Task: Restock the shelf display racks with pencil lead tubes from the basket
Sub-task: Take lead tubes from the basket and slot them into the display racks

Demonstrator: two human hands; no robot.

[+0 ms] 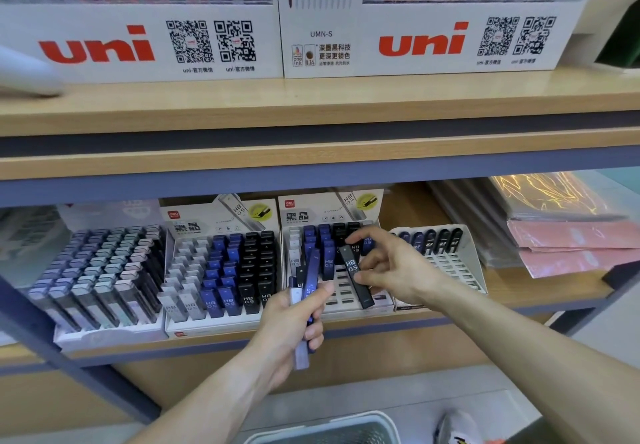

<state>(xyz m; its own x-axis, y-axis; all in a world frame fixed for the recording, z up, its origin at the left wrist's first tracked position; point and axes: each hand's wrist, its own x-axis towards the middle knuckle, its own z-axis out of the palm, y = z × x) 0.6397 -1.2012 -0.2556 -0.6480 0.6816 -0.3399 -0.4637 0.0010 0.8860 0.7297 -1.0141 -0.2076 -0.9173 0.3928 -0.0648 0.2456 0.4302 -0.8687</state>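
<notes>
My left hand (294, 322) grips a bundle of lead tubes (306, 291), blue, black and pale, in front of the lower shelf. My right hand (388, 267) pinches one black HB 0.5 tube (356, 275) slantwise over the half-filled white display rack (346, 296), whose front slots lie bare. To the left stands a rack (221, 270) packed with white, blue and black tubes. Another rack (450, 260) at the right carries only a back row of dark tubes. The basket (325, 429) shows at the bottom edge, below my arms.
A rack of pastel-capped tubes (104, 270) fills the shelf's left end. Pink and clear packets (568, 239) lie stacked at the right. White uni pen boxes (138, 42) stand on the upper shelf, whose wooden edge (311, 159) overhangs the racks. A shoe (457, 426) is beside the basket.
</notes>
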